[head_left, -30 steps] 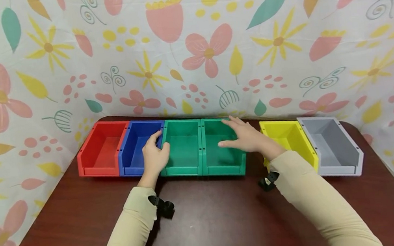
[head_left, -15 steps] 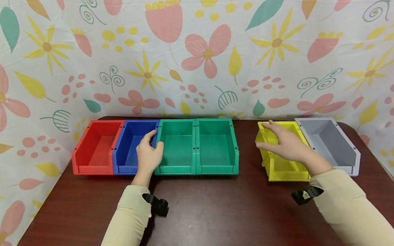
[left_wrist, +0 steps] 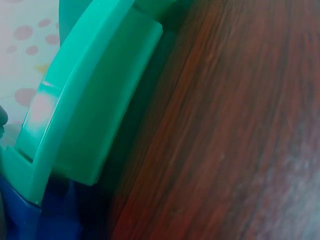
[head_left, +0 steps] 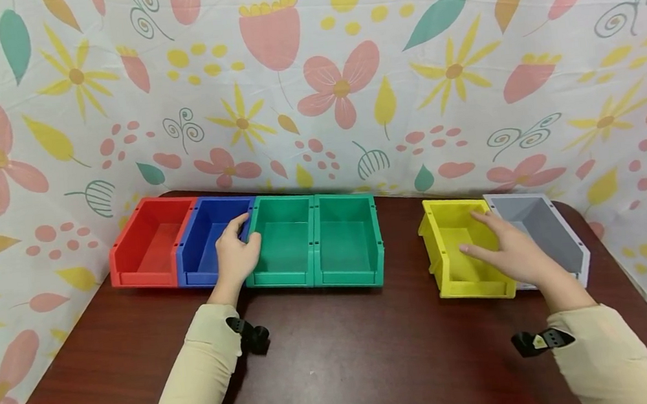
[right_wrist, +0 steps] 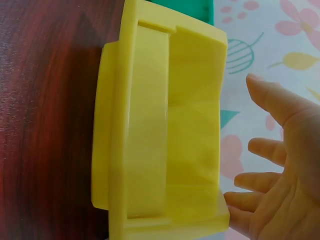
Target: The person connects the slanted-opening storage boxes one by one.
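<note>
A row of plastic storage bins stands on the table: a red bin (head_left: pixel 155 244), a blue bin (head_left: pixel 201 240) and two green bins (head_left: pixel 283 238), all side by side. My left hand (head_left: pixel 237 252) pinches the adjoining walls of the blue bin and the left green bin, thumb on the green side. Farther right, a yellow bin (head_left: pixel 463 253) stands against a grey bin (head_left: pixel 542 226). My right hand (head_left: pixel 512 252) is over the yellow bin's right side, fingers spread and relaxed. In the right wrist view, its fingertips (right_wrist: pixel 237 200) are right by the yellow bin's (right_wrist: pixel 145 120) rim.
The dark wood-look table (head_left: pixel 350 362) extends in front of the bins. A gap of bare tabletop (head_left: pixel 402 246) separates the right green bin from the yellow one. Behind everything hangs a flower-patterned cloth (head_left: pixel 313 99).
The red, blue and green bins have slid slightly left along with my left hand. My right hand has moved right, from over the right green bin to over the yellow bin.
</note>
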A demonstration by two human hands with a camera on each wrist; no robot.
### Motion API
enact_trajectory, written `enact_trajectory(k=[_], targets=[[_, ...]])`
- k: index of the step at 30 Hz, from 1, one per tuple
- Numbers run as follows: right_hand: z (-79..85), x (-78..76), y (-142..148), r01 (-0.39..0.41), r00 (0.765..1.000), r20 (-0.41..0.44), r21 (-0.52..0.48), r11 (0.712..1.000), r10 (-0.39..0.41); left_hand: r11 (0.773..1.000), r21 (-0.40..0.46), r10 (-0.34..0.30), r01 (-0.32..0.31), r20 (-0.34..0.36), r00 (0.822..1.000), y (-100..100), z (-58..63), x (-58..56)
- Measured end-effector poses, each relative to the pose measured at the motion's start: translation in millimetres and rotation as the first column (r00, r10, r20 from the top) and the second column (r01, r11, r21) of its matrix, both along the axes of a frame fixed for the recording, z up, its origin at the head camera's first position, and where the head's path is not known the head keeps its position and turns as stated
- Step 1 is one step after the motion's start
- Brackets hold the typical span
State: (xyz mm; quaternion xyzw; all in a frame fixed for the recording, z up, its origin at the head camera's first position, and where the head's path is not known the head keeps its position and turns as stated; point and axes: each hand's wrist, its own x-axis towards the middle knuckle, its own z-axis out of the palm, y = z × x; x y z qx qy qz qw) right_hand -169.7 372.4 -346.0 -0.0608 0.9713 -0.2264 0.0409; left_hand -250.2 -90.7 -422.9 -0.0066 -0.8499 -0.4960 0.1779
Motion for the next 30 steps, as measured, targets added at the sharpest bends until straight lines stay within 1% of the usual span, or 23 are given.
enact_trajectory(k=[6, 11, 14, 16, 18, 20, 21, 22, 24, 26, 27, 28, 29, 30], targets=[[-4.5, 2.2, -1.6, 0.017, 1.0, 0.0, 0.023, 1.0, -0.017, 1.0, -0.023, 0.002, -0.003, -0.024, 1.0, -6.3, -0.9, -1.7], [-4.7, 1.5, -6.3, 0.033, 0.999, 0.015, 0.035, 0.999, -0.034, 1.0, -0.023, -0.008, 0.007, -0.029, 1.0, -12.2, -0.5, -2.5], [-3.4, 0.8, -10.3, 0.037, 0.999, 0.01, 0.027, 0.999, -0.037, 1.0, -0.019, -0.009, 0.009, -0.024, 1.0, -13.8, 0.2, -3.3], [-3.1, -0.2, -14.3, 0.034, 0.999, -0.002, 0.011, 0.999, -0.034, 1.0, -0.022, -0.011, 0.01, -0.006, 1.0, -14.5, 1.5, -2.8], [-3.9, -1.6, -18.6, 0.027, 0.999, -0.026, -0.016, 1.0, -0.027, 0.998, -0.056, -0.006, 0.007, 0.017, 1.0, -14.8, 2.1, -2.5], [-5.7, -2.4, -21.8, 0.031, 0.998, -0.047, -0.057, 0.998, -0.033, 0.991, -0.132, -0.001, 0.005, 0.031, 1.0, -13.0, 4.3, -0.4], [-7.5, -2.6, -23.0, 0.037, 0.997, -0.06, -0.08, 0.996, -0.042, 0.983, -0.185, 0.006, -0.001, 0.023, 1.0, -11.5, 5.5, 1.1], [-9.3, -2.7, -23.5, 0.05, 0.996, -0.075, -0.101, 0.994, -0.058, 0.97, -0.245, 0.01, -0.01, -0.004, 1.0, -8.9, 6.9, 1.8], [-14.7, -3.2, -24.0, 0.093, 0.991, -0.085, -0.143, 0.985, -0.106, 0.928, -0.369, 0.013, -0.047, -0.094, 0.995, -3.0, 9.8, 3.6], [-21.5, -3.9, -24.7, 0.143, 0.985, -0.069, -0.189, 0.972, -0.158, 0.881, -0.465, -0.007, -0.089, -0.202, 0.979, 4.0, 12.9, 5.6], [-25.3, -4.6, -24.9, 0.164, 0.982, -0.056, -0.207, 0.965, -0.179, 0.862, -0.496, -0.029, -0.099, -0.245, 0.969, 8.0, 14.3, 6.2], [-28.7, -5.5, -25.2, 0.18, 0.981, -0.032, -0.227, 0.957, -0.192, 0.851, -0.516, -0.056, -0.094, -0.268, 0.962, 12.5, 15.6, 6.6], [-31.6, -6.4, -25.7, 0.193, 0.98, -0.008, -0.247, 0.95, -0.201, 0.851, -0.52, -0.088, -0.07, -0.273, 0.958, 17.5, 17.6, 7.3], [-34.2, -7.3, -26.5, 0.202, 0.979, 0.014, -0.265, 0.943, -0.205, 0.857, -0.515, -0.12, -0.029, -0.255, 0.96, 22.6, 19.5, 7.7]])
